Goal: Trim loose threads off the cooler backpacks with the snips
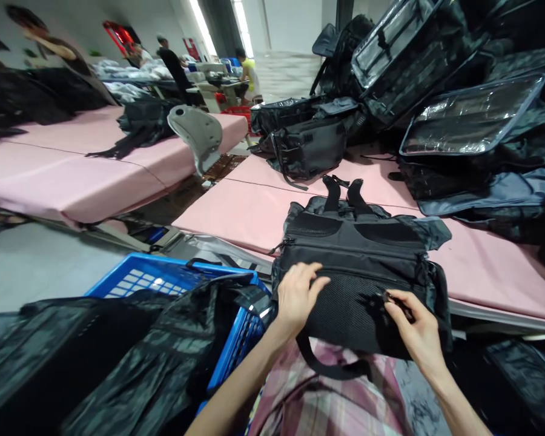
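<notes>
A black backpack (354,272) with dark camouflage sides lies flat at the front edge of the pink table, its mesh panel facing up. Two shoulder straps (343,194) stretch away from it across the table. My left hand (297,297) is over the bag's left side, thumb and forefinger apart, with nothing between them. Above the right part of the mesh, my right hand (413,327) is closed, fingertips pinched round a small dark object (403,307) too unclear to name. A black webbing loop (331,366) hangs from the bag's near edge over a plaid cloth.
At my left stands a blue plastic crate (136,272) heaped with camouflage bags (163,345). More bags (472,127) are piled on the pink table (240,206) at the right and back. A grey chair (197,136) stands by a second pink table (86,163). Several people work farther off.
</notes>
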{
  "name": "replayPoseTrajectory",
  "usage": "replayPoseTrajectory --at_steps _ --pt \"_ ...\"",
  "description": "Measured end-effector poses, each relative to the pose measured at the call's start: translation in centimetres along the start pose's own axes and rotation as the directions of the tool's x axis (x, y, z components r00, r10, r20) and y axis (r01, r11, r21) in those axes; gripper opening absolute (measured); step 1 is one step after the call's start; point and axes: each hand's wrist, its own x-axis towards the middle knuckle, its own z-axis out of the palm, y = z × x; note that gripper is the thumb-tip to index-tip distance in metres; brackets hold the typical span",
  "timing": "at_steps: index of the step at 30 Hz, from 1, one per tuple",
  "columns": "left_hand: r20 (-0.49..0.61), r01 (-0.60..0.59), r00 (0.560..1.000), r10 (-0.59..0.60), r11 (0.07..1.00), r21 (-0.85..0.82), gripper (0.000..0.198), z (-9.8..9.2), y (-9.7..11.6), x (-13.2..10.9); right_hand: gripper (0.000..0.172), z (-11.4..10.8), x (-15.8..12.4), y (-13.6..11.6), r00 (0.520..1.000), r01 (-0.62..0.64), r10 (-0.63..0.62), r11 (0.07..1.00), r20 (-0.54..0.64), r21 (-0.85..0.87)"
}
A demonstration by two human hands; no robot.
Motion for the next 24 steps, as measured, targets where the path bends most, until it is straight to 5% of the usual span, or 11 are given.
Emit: replayPoseTrajectory --at_steps 2,4,8,13,17,19,21,24 --pt "-0.143 0.065 0.989 -0.021 0.95 0.306 0.029 0.6 -0.7 1.5 0.027 0.6 0.2 0.7 0.999 0.031 -0.034 0.997 -0.036 -0.073" --pt "-0.105 0.03 0.994 0.02 0.888 0.458 0.024 1.6 -1.2 2.4 0.026 1.3 0.3 1.1 0.995 0.074 -0.083 0.986 -0.054 -0.148" --pt "-0.095 0.009 0.995 0.036 0.9 0.436 0.024 1.5 -2.9 1.8 0.024 1.9 0.0 1.0 0.987 0.122 -0.142 0.969 -0.081 -0.216" --pt "-0.264 0.215 0.951 -0.163 0.959 0.183 0.024 -3.6 -8.3 -0.7 0.019 1.3 -0.2 0.4 0.989 0.113 -0.135 0.955 -0.064 -0.273" --pt "-0.465 0.493 0.805 -0.367 0.851 0.18 0.028 -7.4 -10.6 -2.0 0.019 0.9 -0.4 0.3 0.992 0.105 -0.121 0.961 -0.045 -0.256" --pt "-0.424 0.414 0.849 -0.316 0.896 0.162 0.028 -7.2 -9.7 -2.0 0.017 0.7 -0.3 0.3 0.99 0.128 -0.136 0.966 -0.023 -0.225" --pt "-0.387 0.167 0.918 -0.09 0.971 0.171 0.026 -5.6 -7.9 -1.2 0.019 0.3 0.2 0.4 0.979 0.173 -0.192 0.959 -0.065 -0.225" --pt "-0.386 -0.183 0.883 0.265 0.954 0.237 0.022 -2.1 -4.6 1.1 0.037 -1.3 1.5 0.8 0.938 0.156 -0.256 0.915 -0.235 -0.373"
